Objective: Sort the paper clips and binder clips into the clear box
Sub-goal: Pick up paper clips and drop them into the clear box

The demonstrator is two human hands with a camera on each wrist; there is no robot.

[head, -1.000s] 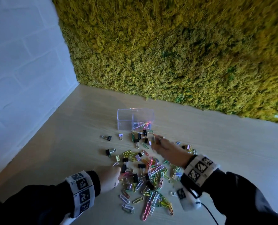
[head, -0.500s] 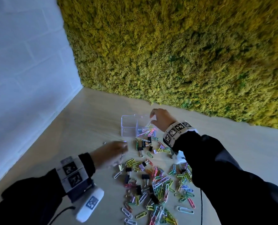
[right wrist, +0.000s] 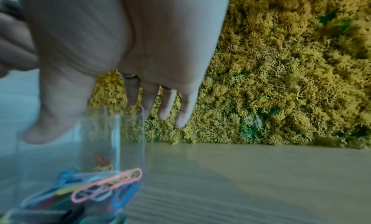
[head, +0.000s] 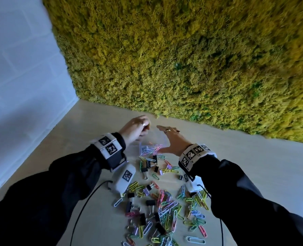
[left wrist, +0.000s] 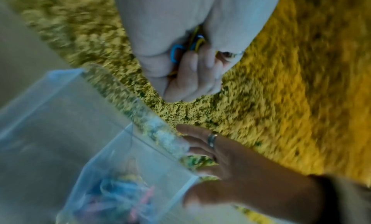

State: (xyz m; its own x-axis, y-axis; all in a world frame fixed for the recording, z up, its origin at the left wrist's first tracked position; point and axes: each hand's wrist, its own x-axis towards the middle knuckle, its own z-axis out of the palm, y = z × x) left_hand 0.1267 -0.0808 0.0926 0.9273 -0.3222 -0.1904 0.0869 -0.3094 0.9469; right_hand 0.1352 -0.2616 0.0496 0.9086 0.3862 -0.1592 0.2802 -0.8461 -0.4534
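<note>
Left hand (head: 135, 127) now over clear box (head: 148, 148), gripping paper clips (left wrist: 176, 53) | right hand (head: 172, 141) fingers apart

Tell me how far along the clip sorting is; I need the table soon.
Early. Done: one compartment of the clear box holds a small heap of coloured paper clips. In hand: the left hand grips a few more paper clips above the box, while the right hand is open beside it. Left: most of the pile, including the black binder clips, lies on the table.
</note>
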